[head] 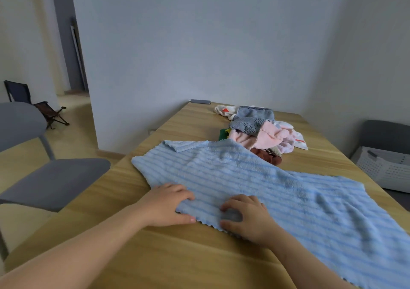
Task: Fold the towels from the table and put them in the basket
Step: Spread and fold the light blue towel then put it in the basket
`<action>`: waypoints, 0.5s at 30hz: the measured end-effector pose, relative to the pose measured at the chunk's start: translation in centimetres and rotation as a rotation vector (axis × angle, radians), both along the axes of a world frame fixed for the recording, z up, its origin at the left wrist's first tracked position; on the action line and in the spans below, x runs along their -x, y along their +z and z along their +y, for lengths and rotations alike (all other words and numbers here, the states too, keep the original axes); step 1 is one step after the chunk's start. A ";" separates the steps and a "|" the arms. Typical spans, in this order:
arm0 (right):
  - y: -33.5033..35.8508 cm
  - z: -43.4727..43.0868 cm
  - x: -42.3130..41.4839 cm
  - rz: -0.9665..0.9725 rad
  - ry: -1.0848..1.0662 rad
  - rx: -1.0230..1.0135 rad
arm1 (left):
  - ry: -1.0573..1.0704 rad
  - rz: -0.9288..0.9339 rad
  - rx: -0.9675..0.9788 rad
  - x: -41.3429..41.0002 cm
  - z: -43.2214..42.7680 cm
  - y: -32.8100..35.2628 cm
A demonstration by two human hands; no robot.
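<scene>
Both my hands, left hand (168,202) and right hand (246,215), pinch the blue towel (255,178) corner at the table (177,255) near edge; I should fold it squarely.

A grey chair (55,180) stands just beside the table's left edge. A dark folding chair (33,102) sits well apart by the far left wall. A small grey bar (200,101) lies at the table's far edge against the wall.

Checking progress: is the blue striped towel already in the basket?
No, the blue striped towel lies spread on the table under both hands, apart from the basket.
</scene>
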State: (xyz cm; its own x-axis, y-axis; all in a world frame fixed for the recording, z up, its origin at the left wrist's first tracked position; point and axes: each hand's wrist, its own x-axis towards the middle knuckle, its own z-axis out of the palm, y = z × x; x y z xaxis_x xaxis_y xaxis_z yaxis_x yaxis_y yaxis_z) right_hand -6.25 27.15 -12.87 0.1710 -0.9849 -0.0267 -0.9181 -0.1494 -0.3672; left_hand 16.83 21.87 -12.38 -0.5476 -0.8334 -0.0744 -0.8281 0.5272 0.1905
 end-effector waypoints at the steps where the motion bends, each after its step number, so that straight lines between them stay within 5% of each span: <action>1: 0.1 0.5 -0.2 -0.013 0.010 -0.002 | -0.005 -0.043 0.009 -0.4 0.9 0.3; 3: 0.4 1.4 -0.5 -0.081 0.037 -0.017 | 0.006 -0.069 -0.021 -1.2 2.3 0.6; 7: 1.5 2.6 -1.1 -0.302 0.046 -0.110 | 0.293 0.338 -0.067 -3.1 3.6 0.8; 10: 1.5 3.1 -1.5 -0.319 -0.043 -0.057 | 0.625 0.117 0.276 -5.0 2.9 0.4; 15: 0.8 3.1 -2.4 -0.314 -0.134 0.017 | 0.950 0.061 -0.031 -7.0 2.3 0.7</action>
